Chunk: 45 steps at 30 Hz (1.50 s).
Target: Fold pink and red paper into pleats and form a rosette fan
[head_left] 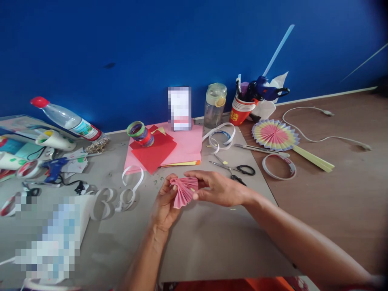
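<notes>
A pink pleated paper fan (pixel 184 191) is held between both hands above the grey mat (pixel 206 242). My left hand (pixel 165 204) grips its narrow lower end, fingers curled round the folds. My right hand (pixel 216 188) pinches the spread upper right edge, thumb below and fingers on top. Black-handled scissors (pixel 235 169) lie just behind my right hand. Behind the fan sit a stack of pink and red paper sheets (pixel 169 151) and a roll of coloured tape (pixel 140 132).
A finished rainbow paper fan on a stick (pixel 275 135) lies at right, near a red cup of tools (pixel 242 109) and a clear jar (pixel 215 104). White paper strips (pixel 222 135), a blue glue gun (pixel 54 167), a plastic bottle (pixel 68 119) and clutter fill the left.
</notes>
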Tool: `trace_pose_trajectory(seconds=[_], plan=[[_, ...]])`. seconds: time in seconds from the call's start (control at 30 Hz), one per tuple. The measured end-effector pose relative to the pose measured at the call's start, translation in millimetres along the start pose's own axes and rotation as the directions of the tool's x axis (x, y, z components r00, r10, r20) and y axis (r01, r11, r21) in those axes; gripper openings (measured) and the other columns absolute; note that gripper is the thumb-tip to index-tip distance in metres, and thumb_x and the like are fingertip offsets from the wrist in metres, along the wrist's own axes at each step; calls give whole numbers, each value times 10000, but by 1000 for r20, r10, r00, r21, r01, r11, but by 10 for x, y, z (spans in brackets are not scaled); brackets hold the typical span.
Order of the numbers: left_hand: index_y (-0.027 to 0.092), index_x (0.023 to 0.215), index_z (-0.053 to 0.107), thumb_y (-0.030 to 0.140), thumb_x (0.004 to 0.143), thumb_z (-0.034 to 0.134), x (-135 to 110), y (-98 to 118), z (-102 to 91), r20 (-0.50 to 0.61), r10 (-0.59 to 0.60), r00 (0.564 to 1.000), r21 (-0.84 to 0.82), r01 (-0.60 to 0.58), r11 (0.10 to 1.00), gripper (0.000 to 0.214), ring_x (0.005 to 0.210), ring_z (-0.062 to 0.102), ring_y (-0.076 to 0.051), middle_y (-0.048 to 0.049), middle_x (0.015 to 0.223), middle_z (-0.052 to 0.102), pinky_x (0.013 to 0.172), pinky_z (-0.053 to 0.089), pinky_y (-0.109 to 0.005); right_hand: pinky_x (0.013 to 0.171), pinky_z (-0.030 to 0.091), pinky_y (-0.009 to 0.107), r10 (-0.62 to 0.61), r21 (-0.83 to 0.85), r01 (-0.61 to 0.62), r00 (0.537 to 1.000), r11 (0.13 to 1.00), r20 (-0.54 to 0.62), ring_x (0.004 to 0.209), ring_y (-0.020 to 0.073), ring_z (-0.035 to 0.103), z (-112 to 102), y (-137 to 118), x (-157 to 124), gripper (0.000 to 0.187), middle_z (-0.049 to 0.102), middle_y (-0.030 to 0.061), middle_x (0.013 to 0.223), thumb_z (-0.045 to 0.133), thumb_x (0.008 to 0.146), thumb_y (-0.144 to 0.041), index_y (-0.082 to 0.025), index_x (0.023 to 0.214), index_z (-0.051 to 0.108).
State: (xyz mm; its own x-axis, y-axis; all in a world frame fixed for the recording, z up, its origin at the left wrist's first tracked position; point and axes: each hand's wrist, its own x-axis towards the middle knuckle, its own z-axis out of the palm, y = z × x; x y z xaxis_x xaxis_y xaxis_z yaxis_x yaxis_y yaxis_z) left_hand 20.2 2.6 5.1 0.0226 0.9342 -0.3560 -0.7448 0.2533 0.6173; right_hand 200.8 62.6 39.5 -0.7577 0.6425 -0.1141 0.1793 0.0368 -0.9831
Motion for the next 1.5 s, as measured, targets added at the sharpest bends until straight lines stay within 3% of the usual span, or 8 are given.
trace_pose_trajectory(seconds=[0.1,0.3,0.4,0.57,0.7,0.87,1.23,1.5], plan=[[207,911,616,162,693,753,-5,-4,-1,22,31,999,29,-31,999,261,784,655,-123,9,845,667,718,523,-219,879,502,354,1,81,-2,1000,997,20,1025,212,606,-23,-15,-5,808,610,106,1147,714,743,-309,-171,1420,295],[230,898,594,172,679,766,-11,-10,52,-20,107,994,77,-105,991,285,808,627,-98,34,877,641,779,507,-225,805,529,360,-3,116,4,1000,993,-9,916,184,630,-30,5,13,853,588,107,1117,680,774,-299,-189,1447,168],[223,888,610,196,668,776,-27,-23,84,-46,182,982,171,-172,970,277,769,605,-84,46,825,621,730,493,-197,840,516,394,-8,-6,7,987,1000,-162,979,209,608,-29,45,27,781,544,137,1190,651,794,-364,-178,1427,233],[202,953,614,204,723,729,-56,-74,68,-29,324,946,392,-287,874,258,740,582,-98,15,811,630,707,474,-212,966,432,412,-257,-319,129,881,939,-398,1107,226,528,-8,32,25,494,539,112,1164,635,804,-266,-195,1273,498],[204,957,605,211,761,690,-66,-108,40,-8,434,901,585,-347,733,213,764,556,-102,9,837,611,732,450,-214,893,457,351,-398,-408,219,812,886,-427,1009,199,562,54,-47,3,249,588,77,1033,596,809,-165,-201,1051,639],[204,949,594,196,786,641,-64,-130,19,75,516,853,762,-383,522,169,806,549,-136,-12,875,580,766,437,-252,786,478,320,-473,-422,318,813,849,-340,870,179,586,185,-114,5,194,642,65,890,568,816,-115,-207,953,669],[226,940,631,115,772,591,-98,-157,73,259,539,802,843,-460,278,205,762,540,-151,-17,840,597,728,435,-268,753,443,294,-192,-347,53,904,936,-381,817,170,565,272,-70,46,53,627,32,779,614,776,-164,-189,785,660],[216,1052,600,129,754,625,-97,-232,43,232,495,837,857,-417,303,312,806,568,-175,-47,898,622,772,437,-293,584,372,216,19,-201,-120,895,972,-445,623,109,501,273,31,103,116,559,-14,652,539,736,-144,-173,626,563]])
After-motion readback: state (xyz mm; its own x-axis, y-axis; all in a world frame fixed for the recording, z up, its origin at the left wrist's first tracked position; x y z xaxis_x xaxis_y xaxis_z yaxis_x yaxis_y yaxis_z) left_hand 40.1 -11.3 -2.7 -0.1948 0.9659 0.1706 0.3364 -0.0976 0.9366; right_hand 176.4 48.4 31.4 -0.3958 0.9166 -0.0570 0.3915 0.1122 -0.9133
